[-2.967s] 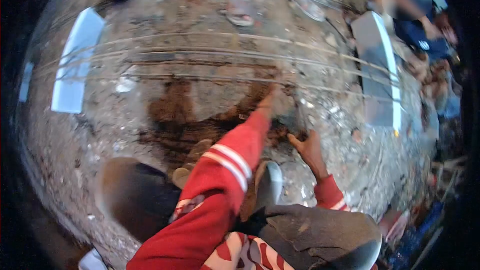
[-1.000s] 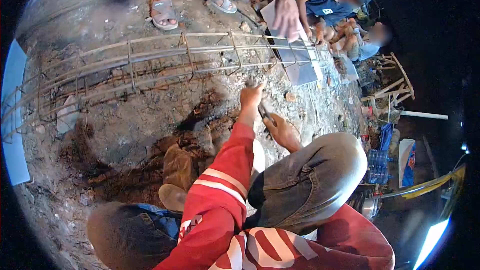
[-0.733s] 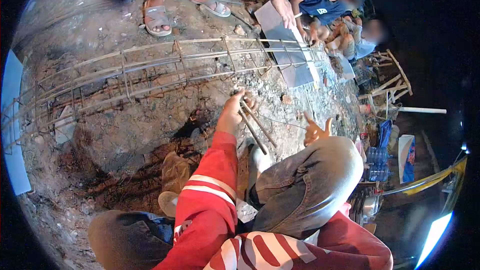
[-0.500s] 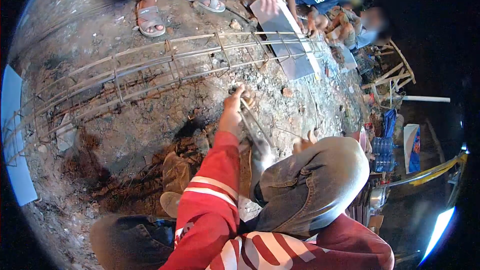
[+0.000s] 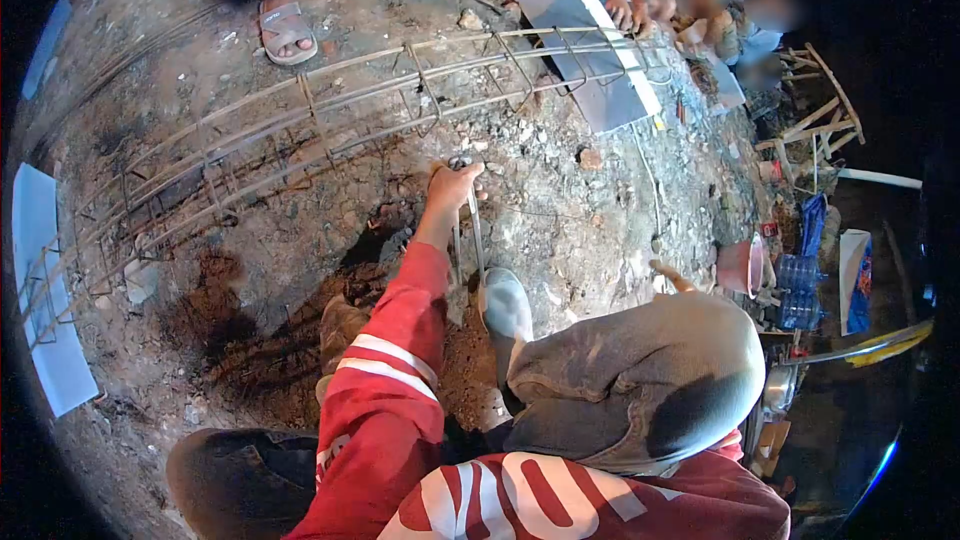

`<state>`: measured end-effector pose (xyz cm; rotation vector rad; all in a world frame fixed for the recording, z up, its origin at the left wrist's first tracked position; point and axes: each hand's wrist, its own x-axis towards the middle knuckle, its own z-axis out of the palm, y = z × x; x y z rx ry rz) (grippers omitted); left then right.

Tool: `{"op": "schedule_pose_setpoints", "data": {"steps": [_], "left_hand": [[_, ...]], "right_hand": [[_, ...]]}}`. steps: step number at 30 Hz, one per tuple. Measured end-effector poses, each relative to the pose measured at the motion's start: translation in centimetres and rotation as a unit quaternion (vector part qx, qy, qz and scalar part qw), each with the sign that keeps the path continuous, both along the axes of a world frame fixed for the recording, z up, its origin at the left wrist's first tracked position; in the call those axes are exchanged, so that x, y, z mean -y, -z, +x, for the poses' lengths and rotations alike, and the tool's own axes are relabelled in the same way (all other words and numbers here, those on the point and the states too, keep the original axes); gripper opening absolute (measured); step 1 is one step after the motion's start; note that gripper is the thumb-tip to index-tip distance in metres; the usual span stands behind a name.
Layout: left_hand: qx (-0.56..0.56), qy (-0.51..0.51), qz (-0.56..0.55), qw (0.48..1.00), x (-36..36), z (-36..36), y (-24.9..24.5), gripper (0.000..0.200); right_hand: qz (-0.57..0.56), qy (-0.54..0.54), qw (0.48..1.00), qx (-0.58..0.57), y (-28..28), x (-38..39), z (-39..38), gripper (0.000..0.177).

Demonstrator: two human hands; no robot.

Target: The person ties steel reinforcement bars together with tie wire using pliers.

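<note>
My left hand (image 5: 455, 188), at the end of a red sleeve with white stripes, is closed around a metal hand tool that looks like pincers (image 5: 475, 230). Two long thin handles hang below my fist, and the tool's head shows just above it. A long rebar cage (image 5: 420, 80) of bars and square stirrups lies past this hand, apart from it. My right hand (image 5: 677, 278) shows only in part beyond my right knee, with a finger stretched out. The knee hides the rest, and whatever it may hold cannot be made out.
A pale board (image 5: 590, 90) lies under the cage's right end, and another white board (image 5: 45, 290) under its left end. Sandalled feet (image 5: 290, 32) stand behind the cage. A co-worker's hands (image 5: 630, 10) are near the right board. A pink bucket (image 5: 738, 268) stands at right.
My left hand has shifted slightly left and up with the pincers, whose handles now point more straight down. My right hand is farther right and more hidden. The view has turned somewhat.
</note>
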<state>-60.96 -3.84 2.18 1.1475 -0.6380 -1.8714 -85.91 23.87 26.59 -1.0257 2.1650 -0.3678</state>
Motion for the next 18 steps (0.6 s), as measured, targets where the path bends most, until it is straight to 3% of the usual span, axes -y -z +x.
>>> {"op": "schedule_pose_setpoints", "data": {"steps": [3, 5, 6, 7, 9, 10, 11, 12, 13, 14, 16, 17, 18], "left_hand": [[-0.032, 0.006, 0.033, 0.999, 0.2, -0.9, 0.4, 0.022], [-0.152, 0.087, 0.061, 0.983, 0.3, -0.7, -0.9, 0.022], [-0.177, 0.117, 0.071, 0.975, 0.2, -0.2, -2.4, 0.023], [-0.166, 0.111, 0.073, 0.977, 0.1, -0.3, -2.9, 0.023], [-0.227, 0.102, 0.041, 0.968, 0.2, -0.7, -3.0, 0.03], [-0.243, 0.153, 0.046, 0.957, 0.9, -0.5, -2.0, 0.03], [-0.233, 0.155, 0.046, 0.959, 1.0, -0.5, -2.7, 0.03], [-0.129, 0.159, 0.059, 0.977, 0.8, -0.4, -4.1, 0.031], [-0.024, 0.159, 0.07, 0.985, 0.8, -0.5, -4.9, 0.031], [0.106, 0.193, -0.083, 0.972, 1.5, -0.8, -1.4, 0.034], [0.167, 0.183, -0.028, 0.968, 2.7, -0.8, 4.3, 0.034], [0.177, 0.174, -0.019, 0.969, 2.2, -0.9, 2.6, 0.035], [0.187, 0.164, -0.01, 0.968, 1.7, -1.0, 0.7, 0.036]], "right_hand": [[0.068, -0.02, 0.997, -0.014, 6.0, 0.2, -3.1, 0.097], [-0.015, -0.122, 0.985, -0.12, 11.1, -0.4, -3.3, 0.096], [-0.103, -0.214, 0.944, -0.227, 12.7, 0.4, -2.2, 0.096], [-0.105, -0.218, 0.946, -0.216, 13.3, 1.2, -2.1, 0.096], [-0.028, -0.121, 0.958, -0.26, 12.0, 4.0, -0.5, 0.089], [-0.008, -0.089, 0.971, -0.222, 13.8, 4.4, -3.3, 0.084], [0.046, -0.081, 0.965, -0.243, 15.7, 4.7, -6.3, 0.065], [0.074, -0.279, 0.93, -0.228, 19.2, 4.0, -12.1, 0.054], [0.095, -0.466, 0.855, -0.206, 22.0, 3.7, -16.2, 0.046], [0.088, -0.468, 0.856, -0.201, 21.6, 4.7, -15.5, 0.046], [0.08, -0.408, 0.905, -0.085, 16.5, 8.7, -10.1, 0.037], [0.087, -0.258, 0.953, -0.133, 14.6, 11.0, -6.1, 0.035], [-0.184, -0.245, 0.945, -0.113, 14.0, 11.8, -3.6, 0.038]]}}
